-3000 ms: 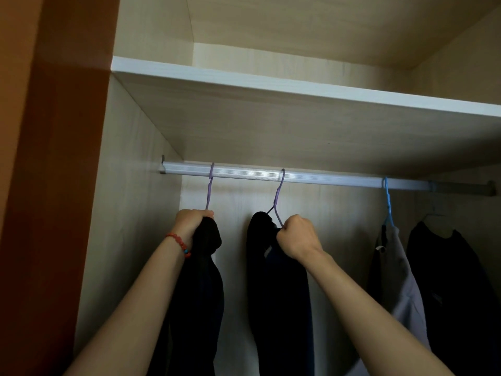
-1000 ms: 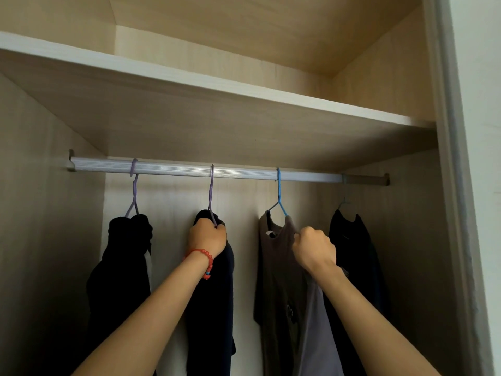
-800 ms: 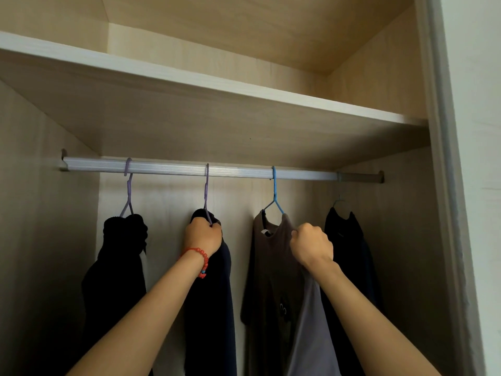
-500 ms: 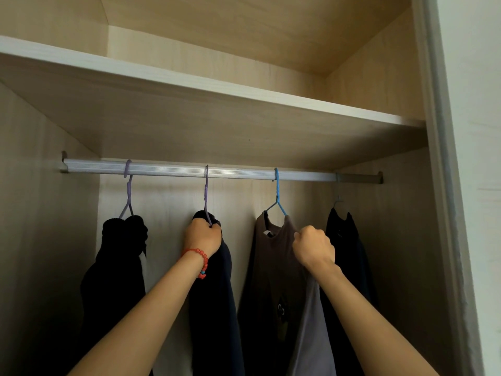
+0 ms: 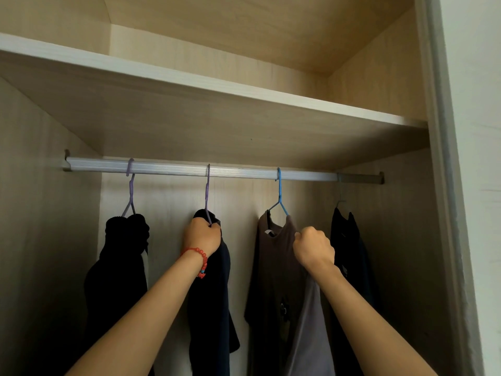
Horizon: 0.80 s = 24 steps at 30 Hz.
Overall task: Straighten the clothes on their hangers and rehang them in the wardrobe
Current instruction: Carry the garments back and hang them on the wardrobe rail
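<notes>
Head view: grey shirt (image 5: 273,267) in right hand (image 5: 313,246)

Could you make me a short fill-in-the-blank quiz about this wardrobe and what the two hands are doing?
1. The number of hangers on the rail is ____.
2. The grey T-shirt hangs from a hanger coloured ____.
3. The red bead bracelet is on the ____ wrist.
4. The right hand grips the shoulder of the ____ T-shirt.

Missing words: four; blue; left; grey
</notes>
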### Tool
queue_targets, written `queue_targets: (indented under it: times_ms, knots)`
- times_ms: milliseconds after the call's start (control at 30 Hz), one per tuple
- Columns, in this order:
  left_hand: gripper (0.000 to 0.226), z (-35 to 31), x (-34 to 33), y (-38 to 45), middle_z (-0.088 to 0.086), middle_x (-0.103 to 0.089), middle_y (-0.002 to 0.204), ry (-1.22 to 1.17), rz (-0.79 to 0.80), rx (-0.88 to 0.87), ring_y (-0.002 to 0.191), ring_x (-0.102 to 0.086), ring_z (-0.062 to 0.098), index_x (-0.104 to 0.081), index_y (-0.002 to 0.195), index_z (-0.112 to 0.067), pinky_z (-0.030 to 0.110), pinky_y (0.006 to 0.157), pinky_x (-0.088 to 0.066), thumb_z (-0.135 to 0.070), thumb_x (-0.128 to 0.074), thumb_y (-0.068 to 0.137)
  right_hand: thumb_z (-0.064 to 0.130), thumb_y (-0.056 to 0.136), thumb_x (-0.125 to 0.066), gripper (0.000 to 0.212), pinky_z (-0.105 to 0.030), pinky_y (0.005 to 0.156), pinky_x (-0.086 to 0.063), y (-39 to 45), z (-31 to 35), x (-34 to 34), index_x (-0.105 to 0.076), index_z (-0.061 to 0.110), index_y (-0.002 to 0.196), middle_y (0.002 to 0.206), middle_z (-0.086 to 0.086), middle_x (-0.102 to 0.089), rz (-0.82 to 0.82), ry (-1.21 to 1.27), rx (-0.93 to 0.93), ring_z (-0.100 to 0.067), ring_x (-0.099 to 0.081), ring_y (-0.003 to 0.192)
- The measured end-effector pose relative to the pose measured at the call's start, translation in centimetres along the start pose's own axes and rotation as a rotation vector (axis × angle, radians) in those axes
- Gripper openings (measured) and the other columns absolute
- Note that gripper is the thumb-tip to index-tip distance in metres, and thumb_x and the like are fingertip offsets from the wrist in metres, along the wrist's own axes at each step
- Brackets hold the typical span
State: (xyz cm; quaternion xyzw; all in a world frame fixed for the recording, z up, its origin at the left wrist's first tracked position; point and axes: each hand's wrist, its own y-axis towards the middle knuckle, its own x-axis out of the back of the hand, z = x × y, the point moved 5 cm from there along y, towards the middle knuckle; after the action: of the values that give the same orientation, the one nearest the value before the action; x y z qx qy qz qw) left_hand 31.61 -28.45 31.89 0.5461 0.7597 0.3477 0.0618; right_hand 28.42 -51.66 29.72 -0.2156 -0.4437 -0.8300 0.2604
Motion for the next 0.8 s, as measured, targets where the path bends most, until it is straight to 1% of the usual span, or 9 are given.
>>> queue_targets:
  times_ms: [133, 233, 300, 333, 400, 500, 633, 733, 800]
  knots:
    - [0.042, -0.3, 0.2, -0.2, -0.001, -0.034, 0.054, 0.0, -0.002, 0.015, 0.062, -0.043, 0.02, -0.03, 0.053, -0.017, 0.037, 0.071, -0.048, -0.01, -0.047, 0.091, 0.023, 0.095, -0.037, 0.031, -0.031, 0.068, -0.037, 0.2, -0.8, -0.1, -0.06, 0.001, 0.099, 0.106, -0.017, -0.063, -0.007, 0.022, -0.034, -0.036, -0.059, 0.098]
    - [0.043, -0.4, 0.1, -0.4, -0.001, -0.034, 0.054, -0.013, 0.007, 0.015, 0.069, -0.045, 0.022, -0.029, 0.052, -0.017, 0.042, 0.078, -0.049, -0.009, -0.047, 0.091, 0.023, 0.095, -0.037, 0.032, -0.031, 0.067, -0.038, 0.2, -1.2, -0.1, -0.061, 0.002, 0.095, 0.102, -0.016, -0.064, -0.001, 0.032, -0.033, -0.032, -0.057, 0.086]
    - [0.043, -0.5, 0.0, -0.4, -0.001, -0.033, 0.054, -0.021, 0.016, 0.01, 0.071, -0.054, 0.032, -0.028, 0.052, -0.017, 0.044, 0.081, -0.049, -0.009, -0.047, 0.09, 0.023, 0.095, -0.036, 0.032, -0.031, 0.066, -0.038, 0.2, -1.2, -0.1, -0.061, 0.002, 0.095, 0.101, -0.015, -0.064, 0.001, 0.023, -0.03, -0.028, -0.052, 0.079]
    - [0.043, -0.5, -0.1, -0.4, -0.001, -0.033, 0.054, -0.026, 0.02, 0.005, 0.079, -0.058, 0.04, -0.028, 0.052, -0.017, 0.044, 0.081, -0.049, -0.008, -0.047, 0.09, 0.023, 0.095, -0.036, 0.032, -0.031, 0.066, -0.037, 0.1, -1.2, 0.0, -0.061, 0.002, 0.095, 0.101, -0.015, -0.064, 0.0, 0.019, -0.028, -0.029, -0.053, 0.08]
    - [0.043, -0.4, -0.2, -0.4, -0.001, -0.033, 0.054, -0.024, 0.021, 0.002, 0.093, -0.059, 0.043, -0.028, 0.053, -0.018, 0.043, 0.078, -0.049, -0.008, -0.047, 0.09, 0.023, 0.095, -0.037, 0.032, -0.031, 0.067, -0.038, 0.2, -1.2, 0.1, -0.061, 0.002, 0.096, 0.103, -0.016, -0.064, -0.003, 0.019, -0.023, -0.034, -0.058, 0.09]
    - [0.041, -0.2, -0.2, -0.2, -0.001, -0.036, 0.054, 0.005, 0.022, 0.004, 0.077, -0.058, 0.037, -0.031, 0.053, -0.017, 0.034, 0.067, -0.046, -0.009, -0.048, 0.089, 0.023, 0.094, -0.037, 0.032, -0.032, 0.069, -0.04, 0.2, -1.2, 0.0, -0.06, 0.002, 0.094, 0.102, -0.016, -0.063, 0.012, 0.019, -0.025, -0.035, -0.059, 0.094]
    - [0.04, 0.1, -0.2, 0.0, -0.001, -0.036, 0.053, 0.027, 0.017, -0.007, 0.052, -0.039, 0.017, -0.032, 0.053, -0.017, 0.026, 0.047, -0.031, -0.01, -0.05, 0.088, 0.024, 0.094, -0.037, 0.029, -0.032, 0.069, -0.041, 0.0, -1.0, 0.2, -0.058, 0.004, 0.089, 0.099, -0.014, -0.063, 0.038, 0.026, -0.017, -0.035, -0.06, 0.093]
    - [0.031, 0.5, -0.3, -0.1, 0.0, -0.04, 0.055, -0.003, 0.058, 0.002, 0.051, -0.04, 0.012, -0.039, 0.057, -0.015, 0.022, 0.044, -0.026, -0.009, -0.054, 0.084, 0.026, 0.092, -0.039, 0.03, -0.031, 0.07, -0.037, -0.3, -0.9, 0.5, -0.059, 0.003, 0.093, 0.101, -0.015, -0.062, 0.077, 0.037, 0.004, -0.037, -0.058, 0.097]
    - [0.01, 0.7, -0.5, -0.4, 0.002, -0.047, 0.061, 0.001, 0.104, 0.017, 0.055, -0.045, 0.014, -0.052, 0.071, -0.004, 0.021, 0.046, -0.03, -0.008, -0.058, 0.079, 0.03, 0.091, -0.041, 0.03, -0.03, 0.069, -0.038, -0.7, -1.0, 0.7, -0.057, 0.006, 0.085, 0.098, -0.015, -0.063, 0.089, 0.061, 0.025, -0.037, -0.059, 0.095]
